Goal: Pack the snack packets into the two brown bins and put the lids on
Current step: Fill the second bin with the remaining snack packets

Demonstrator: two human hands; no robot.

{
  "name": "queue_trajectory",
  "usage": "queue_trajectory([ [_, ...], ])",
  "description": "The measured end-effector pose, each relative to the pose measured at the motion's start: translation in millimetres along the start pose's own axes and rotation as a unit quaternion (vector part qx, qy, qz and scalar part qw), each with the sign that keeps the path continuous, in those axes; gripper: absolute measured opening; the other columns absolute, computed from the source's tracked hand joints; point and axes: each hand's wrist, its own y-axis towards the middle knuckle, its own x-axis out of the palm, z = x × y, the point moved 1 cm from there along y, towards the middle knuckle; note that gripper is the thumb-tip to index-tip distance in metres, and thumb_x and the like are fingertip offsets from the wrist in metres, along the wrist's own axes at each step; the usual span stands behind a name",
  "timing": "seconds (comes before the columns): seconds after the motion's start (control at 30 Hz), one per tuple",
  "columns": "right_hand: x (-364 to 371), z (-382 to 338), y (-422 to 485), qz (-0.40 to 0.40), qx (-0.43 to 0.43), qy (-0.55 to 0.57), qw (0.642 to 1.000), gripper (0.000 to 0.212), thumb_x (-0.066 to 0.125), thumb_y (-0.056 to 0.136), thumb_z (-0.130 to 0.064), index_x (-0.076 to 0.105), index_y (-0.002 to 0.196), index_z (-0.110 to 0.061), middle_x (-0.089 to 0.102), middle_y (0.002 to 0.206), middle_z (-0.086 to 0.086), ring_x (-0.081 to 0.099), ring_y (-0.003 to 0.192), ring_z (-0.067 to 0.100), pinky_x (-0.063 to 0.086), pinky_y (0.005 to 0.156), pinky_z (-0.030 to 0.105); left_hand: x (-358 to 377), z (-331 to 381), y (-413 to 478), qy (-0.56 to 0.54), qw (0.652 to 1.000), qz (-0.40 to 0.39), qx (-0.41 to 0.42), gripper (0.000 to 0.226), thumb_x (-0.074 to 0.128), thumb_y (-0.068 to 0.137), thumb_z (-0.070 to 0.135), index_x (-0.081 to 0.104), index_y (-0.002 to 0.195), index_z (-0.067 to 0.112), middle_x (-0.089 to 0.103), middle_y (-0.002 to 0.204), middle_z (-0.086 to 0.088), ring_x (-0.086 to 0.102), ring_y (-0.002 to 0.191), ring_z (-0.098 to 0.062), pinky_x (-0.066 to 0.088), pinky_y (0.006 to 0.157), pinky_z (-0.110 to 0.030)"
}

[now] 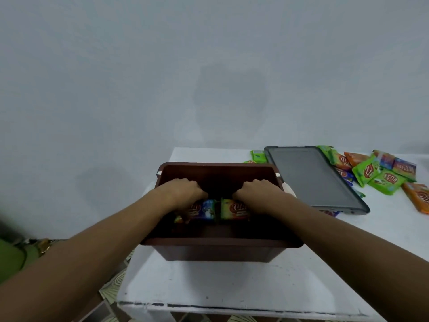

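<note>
**Bare Arms, Bare Hands**

Showed a left forearm [92,247] and a right forearm [336,233], both unsleeved from the lower corners of the frame to the wrists, long, smooth and narrowing toward the middle. Ended in a left hand [183,192] and a right hand [257,192], uncovered, with rounded knuckles in plain sight and fingertips hidden. Glimpsed green cloth [9,259] at the lower left edge; could not tell whether worn.
</note>
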Motion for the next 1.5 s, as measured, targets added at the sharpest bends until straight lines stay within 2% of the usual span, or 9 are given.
queue_trajectory([
  [0.13,2.4,-1.4,1.0,0.018,0.019,0.001,1.000,0.029,0.055,0.092,-0.012,0.058,0.121,-0.014,0.060,0.115,0.012,0.060,0.104,0.034,0.045,0.074,0.041,-2.2,-2.8,-1.0,-0.006,1.000,0.028,-0.008,0.053,0.069,0.083,0.031,0.051,0.133,0.030,0.059,0.124,-0.006,0.060,0.107,-0.032,0.053,0.084,-0.044],
  [0.43,-2.2,15.8,-25.9,0.064,-0.030,0.020,0.997,0.028,0.051,0.095,-0.028,0.060,0.121,-0.023,0.065,0.109,0.006,0.063,0.095,0.027,0.046,0.072,0.034,-11.4,-3.0,-4.9,-0.054,0.998,0.017,-0.023,0.045,0.062,0.086,0.051,0.056,0.126,0.033,0.059,0.118,-0.003,0.060,0.101,-0.025,0.051,0.080,-0.038],
  [0.57,8.8,58.8,-65.3,0.244,-0.070,0.289,0.923,0.023,0.057,0.094,-0.017,0.067,0.115,-0.019,0.070,0.110,-0.004,0.062,0.099,0.010,0.047,0.087,0.024,-32.2,10.8,-3.9,-0.104,0.986,0.127,-0.010,0.031,0.054,0.091,0.047,0.057,0.119,0.033,0.063,0.108,0.004,0.060,0.096,-0.019,0.052,0.078,-0.039],
  [0.67,40.5,102.0,-103.2,0.327,0.016,0.368,0.870,0.023,0.054,0.094,-0.005,0.070,0.109,-0.014,0.068,0.105,-0.009,0.064,0.096,0.009,0.052,0.088,0.028,-53.0,34.6,-1.0,-0.146,0.968,0.205,0.000,0.027,0.052,0.094,0.043,0.058,0.118,0.031,0.065,0.104,0.008,0.060,0.094,-0.015,0.050,0.075,-0.035],
  [0.83,114.4,144.1,-158.1,0.241,0.082,0.337,0.906,0.029,0.052,0.090,0.000,0.071,0.106,-0.015,0.072,0.104,0.001,0.067,0.096,0.021,0.047,0.080,0.024,-95.1,95.0,4.4,-0.205,0.926,0.315,0.021,0.025,0.052,0.095,0.037,0.062,0.115,0.026,0.063,0.106,0.007,0.057,0.095,-0.015,0.050,0.079,-0.038],
  [0.97,160.8,135.3,-173.7,0.163,0.054,0.274,0.946,0.046,0.052,0.093,-0.016,0.051,0.137,-0.029,0.054,0.138,-0.005,0.050,0.123,0.018,0.044,0.099,0.032,-121.6,159.4,11.2,-0.175,0.915,0.358,0.060,0.024,0.051,0.095,0.034,0.062,0.113,0.023,0.059,0.105,0.006,0.052,0.101,-0.015,0.046,0.079,-0.035],
  [1.17,190.8,136.5,-190.5,0.163,0.093,0.174,0.967,0.058,0.033,0.100,-0.046,0.012,0.153,-0.036,0.027,0.154,-0.008,0.029,0.135,0.016,0.031,0.103,0.035,-132.7,230.6,18.9,-0.166,0.925,0.333,0.073,0.020,0.050,0.094,0.025,0.063,0.105,0.015,0.062,0.103,-0.001,0.058,0.097,-0.022,0.048,0.080,-0.040],
  [1.3,206.6,153.4,-208.5,0.163,0.105,0.156,0.969,0.061,0.027,0.093,-0.063,0.021,0.149,-0.040,0.035,0.143,-0.004,0.033,0.124,0.017,0.032,0.099,0.037,-111.3,264.8,36.4,-0.197,0.950,0.241,0.031,0.020,0.044,0.095,0.022,0.061,0.097,0.011,0.061,0.101,-0.008,0.057,0.093,-0.026,0.049,0.082,-0.043],
  [1.5,226.7,167.3,-240.7,0.222,0.162,0.238,0.932,0.083,0.042,0.070,-0.088,0.042,0.127,-0.028,0.039,0.143,-0.004,0.042,0.124,0.014,0.037,0.101,0.035,-40.7,305.1,62.6,-0.133,0.967,0.183,-0.118,0.046,0.041,0.096,0.033,0.042,0.136,0.011,0.030,0.142,-0.010,0.030,0.129,-0.036,0.037,0.103,-0.051],
])
